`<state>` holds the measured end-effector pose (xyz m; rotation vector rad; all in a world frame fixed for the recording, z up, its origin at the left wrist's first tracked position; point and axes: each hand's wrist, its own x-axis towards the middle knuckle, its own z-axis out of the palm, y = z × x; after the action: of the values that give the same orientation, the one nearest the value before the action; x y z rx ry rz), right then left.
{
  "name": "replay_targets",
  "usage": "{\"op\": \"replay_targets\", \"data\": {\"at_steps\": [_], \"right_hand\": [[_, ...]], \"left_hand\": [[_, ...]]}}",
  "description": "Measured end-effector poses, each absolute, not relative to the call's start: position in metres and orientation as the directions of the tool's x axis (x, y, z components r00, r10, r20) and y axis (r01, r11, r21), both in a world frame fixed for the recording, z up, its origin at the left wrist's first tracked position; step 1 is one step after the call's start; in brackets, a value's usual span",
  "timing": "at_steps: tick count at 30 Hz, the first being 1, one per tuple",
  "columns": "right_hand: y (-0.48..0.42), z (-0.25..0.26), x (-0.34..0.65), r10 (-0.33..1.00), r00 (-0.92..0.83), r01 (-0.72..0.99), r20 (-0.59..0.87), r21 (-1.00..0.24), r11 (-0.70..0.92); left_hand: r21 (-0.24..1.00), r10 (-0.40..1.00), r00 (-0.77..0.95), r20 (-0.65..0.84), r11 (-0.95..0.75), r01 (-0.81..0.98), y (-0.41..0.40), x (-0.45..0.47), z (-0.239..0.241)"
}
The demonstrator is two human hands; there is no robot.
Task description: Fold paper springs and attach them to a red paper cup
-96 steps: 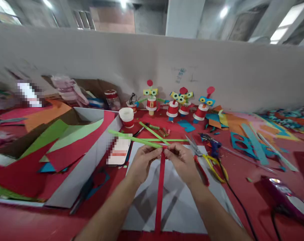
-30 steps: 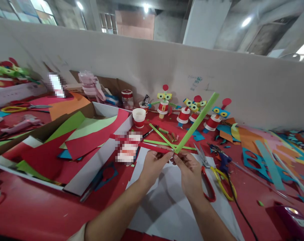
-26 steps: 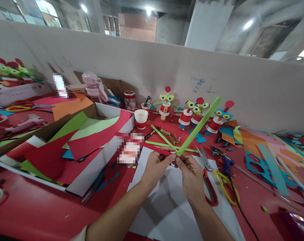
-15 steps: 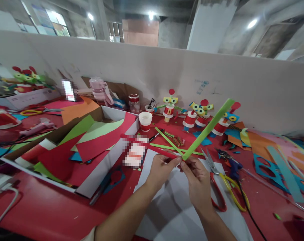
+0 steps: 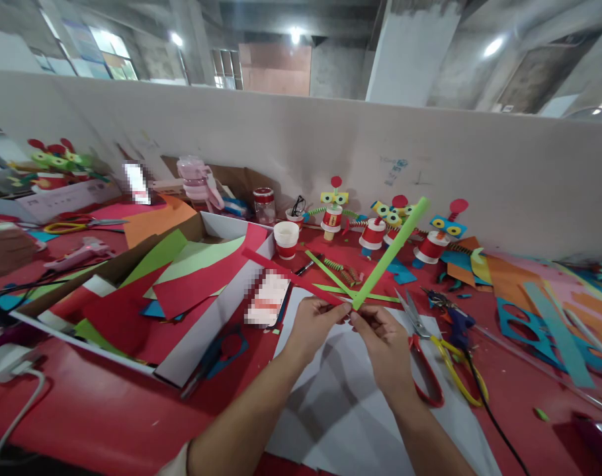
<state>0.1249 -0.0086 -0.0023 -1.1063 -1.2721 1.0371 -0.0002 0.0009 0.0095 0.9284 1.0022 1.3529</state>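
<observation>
My left hand point(image 5: 313, 330) pinches the end of a red paper strip point(image 5: 271, 266), which stretches to the upper left across a phone. My right hand point(image 5: 383, 344) has its thumb and fingers closed on the lower end of a light green paper strip point(image 5: 393, 251) that slants up to the right. At the fingertips the two strips meet in a V, right above a white sheet point(image 5: 325, 403). How the ends overlap is partly hidden by my fingers. Beside my right hand lie scissors point(image 5: 420, 325) with red and yellow handles.
A white box point(image 5: 206, 330) of coloured paper stands left. Behind the hands are stacked paper cups point(image 5: 286, 239), paper-cup figures point(image 5: 332, 218), loose green strips point(image 5: 325, 271) and coiled paper springs. A glue gun point(image 5: 460, 327) with cable lies right. Another person's hand point(image 5: 8, 248) shows far left.
The raised green strip has tilted slightly left, while both hands keep their pinch at the joint. At the far left, another person's hand has come in where a red cup was visible.
</observation>
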Motion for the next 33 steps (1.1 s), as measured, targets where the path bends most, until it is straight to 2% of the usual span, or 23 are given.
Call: {"op": "replay_targets", "data": {"at_steps": [9,17,24,33], "right_hand": [[-0.006,-0.006,0.123,0.986,0.031,-0.063,0.162,-0.984,0.164],[-0.004,-0.007,0.123,0.985,0.036,-0.194,0.169,-0.966,0.173],[0.001,-0.007,0.127,0.997,-0.021,-0.299,0.077,-0.952,0.067],[0.003,-0.002,0.131,0.998,-0.050,-0.247,0.039,-0.969,0.026]], "left_hand": [[0.967,0.996,-0.060,-0.063,0.046,-0.251,0.000,0.002,0.003],[0.925,0.998,-0.018,-0.055,0.044,-0.379,-0.002,0.002,0.001],[0.910,0.994,0.038,-0.103,0.110,-0.400,0.000,-0.002,0.004],[0.866,0.967,0.148,-0.206,0.251,-0.434,0.000,-0.011,0.008]]}}
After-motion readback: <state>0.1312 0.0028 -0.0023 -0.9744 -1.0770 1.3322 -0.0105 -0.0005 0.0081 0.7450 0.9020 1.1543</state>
